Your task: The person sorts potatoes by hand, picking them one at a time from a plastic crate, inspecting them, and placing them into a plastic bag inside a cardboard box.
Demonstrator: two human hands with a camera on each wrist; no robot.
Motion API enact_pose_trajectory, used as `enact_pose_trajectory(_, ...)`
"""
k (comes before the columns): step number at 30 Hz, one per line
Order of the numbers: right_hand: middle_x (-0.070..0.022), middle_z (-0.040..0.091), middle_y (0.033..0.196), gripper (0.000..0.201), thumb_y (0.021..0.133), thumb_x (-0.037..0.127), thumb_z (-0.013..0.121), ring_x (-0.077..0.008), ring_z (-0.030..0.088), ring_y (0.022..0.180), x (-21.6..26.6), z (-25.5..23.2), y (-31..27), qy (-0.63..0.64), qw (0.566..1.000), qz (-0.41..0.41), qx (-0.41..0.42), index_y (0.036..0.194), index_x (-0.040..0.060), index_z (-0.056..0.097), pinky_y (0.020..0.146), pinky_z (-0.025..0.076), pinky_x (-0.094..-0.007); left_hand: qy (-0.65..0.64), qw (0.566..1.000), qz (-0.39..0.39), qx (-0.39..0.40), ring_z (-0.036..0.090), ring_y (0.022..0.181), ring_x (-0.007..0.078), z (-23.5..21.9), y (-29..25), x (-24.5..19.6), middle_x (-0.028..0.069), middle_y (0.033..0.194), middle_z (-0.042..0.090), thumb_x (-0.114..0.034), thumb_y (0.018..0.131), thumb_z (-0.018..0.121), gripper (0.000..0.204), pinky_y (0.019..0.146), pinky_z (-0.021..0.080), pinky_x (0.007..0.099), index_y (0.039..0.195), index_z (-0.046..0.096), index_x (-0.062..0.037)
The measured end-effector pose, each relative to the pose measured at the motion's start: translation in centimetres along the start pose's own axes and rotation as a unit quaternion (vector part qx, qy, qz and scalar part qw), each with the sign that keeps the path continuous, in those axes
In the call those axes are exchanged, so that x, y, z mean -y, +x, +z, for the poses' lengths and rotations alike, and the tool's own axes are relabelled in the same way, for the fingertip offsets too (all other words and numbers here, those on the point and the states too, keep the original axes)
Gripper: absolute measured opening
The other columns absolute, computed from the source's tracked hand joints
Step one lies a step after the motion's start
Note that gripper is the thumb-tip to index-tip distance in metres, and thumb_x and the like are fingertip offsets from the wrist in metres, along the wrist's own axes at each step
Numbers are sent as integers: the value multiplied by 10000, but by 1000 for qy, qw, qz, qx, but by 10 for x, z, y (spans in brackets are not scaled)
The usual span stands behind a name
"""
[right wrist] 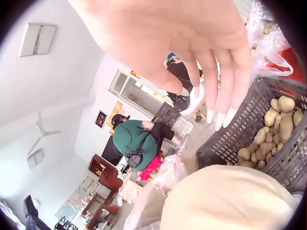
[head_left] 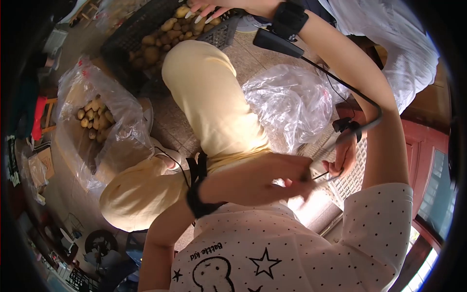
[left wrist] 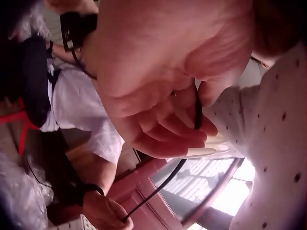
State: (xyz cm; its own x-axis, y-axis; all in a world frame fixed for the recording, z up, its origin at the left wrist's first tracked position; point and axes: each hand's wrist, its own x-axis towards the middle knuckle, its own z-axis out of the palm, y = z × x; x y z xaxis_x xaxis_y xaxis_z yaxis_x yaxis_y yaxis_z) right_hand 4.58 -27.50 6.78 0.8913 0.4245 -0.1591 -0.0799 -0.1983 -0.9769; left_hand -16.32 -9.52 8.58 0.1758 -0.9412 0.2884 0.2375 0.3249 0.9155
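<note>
My left hand [head_left: 258, 180] reaches across in front of the patterned shirt, its fingers curled round a thin black cord [left wrist: 163, 184]. From my palm the cord runs to another person's hand [left wrist: 103, 211], which pinches its other end. At the top of the head view, my right hand [head_left: 219, 6] is over the edge of a black crate [head_left: 224, 35] of potatoes [head_left: 158, 43]. In the right wrist view its fingers [right wrist: 226, 91] are straight and spread, with nothing held in them. A black camera strap [head_left: 290, 20] circles that wrist.
A clear plastic bag [head_left: 70, 131] with potatoes inside stands left of my legs. Another crumpled clear bag [head_left: 289, 100] lies on the right, near a white slatted crate [head_left: 357, 177]. A person in green [right wrist: 136, 141] sits farther off. My raised knee [right wrist: 225, 201] is beside the black crate.
</note>
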Motion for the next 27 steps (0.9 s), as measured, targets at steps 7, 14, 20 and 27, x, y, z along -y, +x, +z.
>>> enact_pose_trajectory(7,-129,636,1032,439,941,289,505,-195,646,861,13,1,13,-2,1000,-14,10,1259,-2,424,766,536,-305,32,947,-205,-247,458,635,90,-49,-61,-24,24,713,587,-134,958,461,230,610,387,251,832,601,-2)
enact_pose_trajectory(14,-125,647,1046,345,973,230,467,-171,647,879,30,28,53,-9,999,4,33,1261,41,443,754,536,-283,151,920,-94,-348,467,558,97,-63,-98,-1,20,709,477,-166,918,545,187,523,357,251,817,587,-15)
enact_pose_trajectory(20,-76,637,1107,397,959,285,482,-105,623,927,15,51,92,-76,996,-39,0,1301,83,459,807,519,-246,204,915,-144,-317,500,601,122,-59,-107,29,45,700,470,-69,853,602,121,528,363,264,757,557,-10)
enact_pose_trajectory(27,-113,646,1078,350,945,214,483,-165,655,924,6,88,138,29,999,9,-11,1248,39,484,809,536,-280,-14,904,-148,-402,479,579,79,-51,-162,-4,13,661,559,-182,963,473,333,511,355,238,698,578,-10)
